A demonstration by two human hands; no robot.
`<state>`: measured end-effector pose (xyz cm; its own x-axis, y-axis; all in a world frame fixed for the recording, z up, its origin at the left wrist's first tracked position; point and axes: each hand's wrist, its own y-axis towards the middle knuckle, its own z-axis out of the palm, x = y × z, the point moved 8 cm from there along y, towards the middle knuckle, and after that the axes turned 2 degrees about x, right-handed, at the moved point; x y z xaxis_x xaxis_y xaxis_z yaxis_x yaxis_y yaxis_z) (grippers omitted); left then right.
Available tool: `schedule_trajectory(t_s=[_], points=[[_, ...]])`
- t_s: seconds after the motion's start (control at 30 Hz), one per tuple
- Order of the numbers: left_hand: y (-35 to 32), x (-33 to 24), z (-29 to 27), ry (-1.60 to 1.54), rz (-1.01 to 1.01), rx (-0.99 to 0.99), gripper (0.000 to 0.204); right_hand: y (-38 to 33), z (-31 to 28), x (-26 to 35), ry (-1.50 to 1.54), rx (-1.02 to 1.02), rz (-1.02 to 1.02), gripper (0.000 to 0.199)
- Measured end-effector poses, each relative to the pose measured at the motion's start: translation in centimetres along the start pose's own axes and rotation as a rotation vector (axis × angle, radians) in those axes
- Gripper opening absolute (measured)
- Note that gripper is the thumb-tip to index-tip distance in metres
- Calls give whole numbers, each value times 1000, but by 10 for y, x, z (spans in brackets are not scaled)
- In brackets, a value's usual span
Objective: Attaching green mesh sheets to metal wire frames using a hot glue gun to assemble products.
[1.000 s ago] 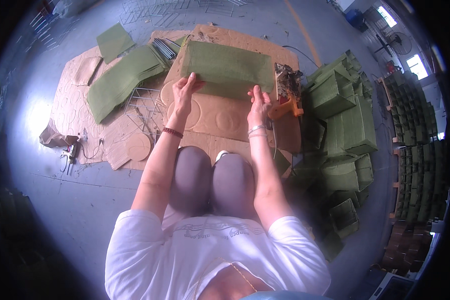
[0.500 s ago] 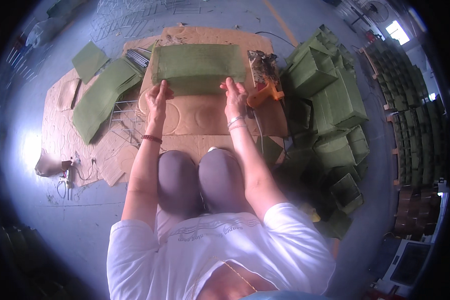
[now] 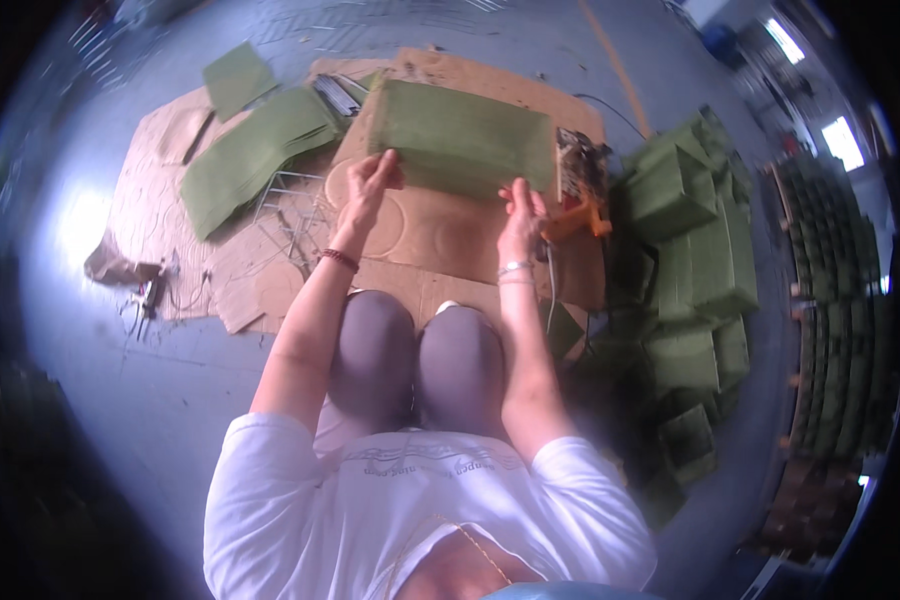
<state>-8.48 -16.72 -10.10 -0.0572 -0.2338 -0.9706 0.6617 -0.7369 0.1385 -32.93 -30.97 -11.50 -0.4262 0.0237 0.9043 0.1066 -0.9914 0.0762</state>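
A green rectangular sheet (image 3: 465,125) with a woven-looking surface lies over cardboard in front of my knees. My left hand (image 3: 375,182) pinches its near edge towards the left corner, thumb on top. At the right end of the same edge, my right hand (image 3: 520,215) is closed with thumb and fingertips together on the sheet. Just right of that hand rests an orange glue gun (image 3: 578,220), its cord trailing down. Beyond it sits a dark, stained block (image 3: 582,165) at the cardboard's right side.
On the left lie stacked green sheets (image 3: 255,155) beside a thin wire frame (image 3: 288,215). Several green open boxes (image 3: 705,260) are heaped on the right. Flat cardboard (image 3: 430,225) covers the floor before me, and stacked green goods (image 3: 830,240) stand farther right.
The whole view has swung, so the scene sits farther right and slightly tilted. Both hands keep their places along the sheet's near edge.
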Motion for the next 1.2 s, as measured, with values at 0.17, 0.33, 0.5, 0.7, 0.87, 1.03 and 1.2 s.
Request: schedule_trajectory(t_s=[0.17,0.33,0.5,0.7,0.87,1.03,1.2], points=[[-2,0,-8,-16,-20,-25,35,1,1,-9,-23,-22,43,25],[4,9,-6,-124,-55,9,34,5,2,-10,-33,-12,52,23],[8,6,-9,38,62,-42,33,4,8,-8,28,-4,62,22],[8,1,-10,82,-23,-17,34,1,10,0,49,16,58,19],[1,-8,-5,78,-51,1,34,0,9,-5,40,38,93,23],[1,-19,-3,77,-95,10,34,1,3,-4,31,-8,83,21],[3,-15,-14,58,-100,-31,35,1,5,-9,-30,36,130,24]])
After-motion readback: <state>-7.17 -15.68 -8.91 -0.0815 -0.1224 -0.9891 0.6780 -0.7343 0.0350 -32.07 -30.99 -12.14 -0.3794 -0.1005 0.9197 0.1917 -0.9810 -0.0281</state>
